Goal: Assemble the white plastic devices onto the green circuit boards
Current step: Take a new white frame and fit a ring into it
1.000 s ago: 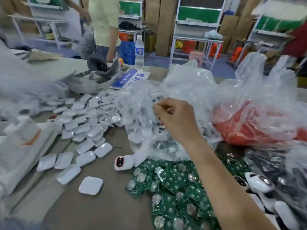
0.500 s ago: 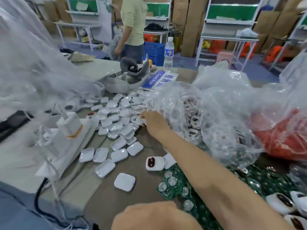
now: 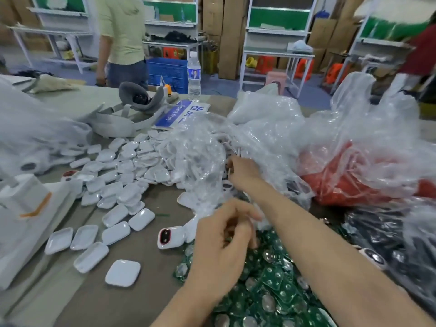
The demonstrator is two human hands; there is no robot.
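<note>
- Rising from the lower edge of the view, the left hand (image 3: pixel 219 246) is now hovering over the green circuit boards (image 3: pixel 266 286), just nearer the viewer than the right hand (image 3: pixel 241 172).
- Leaving the loose white plastic devices (image 3: pixel 122 166) spread to its left, the right hand is digging into the clear bag (image 3: pixel 203 161); probably a fresh pair of parts is being gathered.
- Both hands are curling their fingers narrowly; blur and film are hiding whether either is holding a part.
- Boards are lying heaped on the bench (image 3: pixel 132 300) beneath the left hand.
</note>
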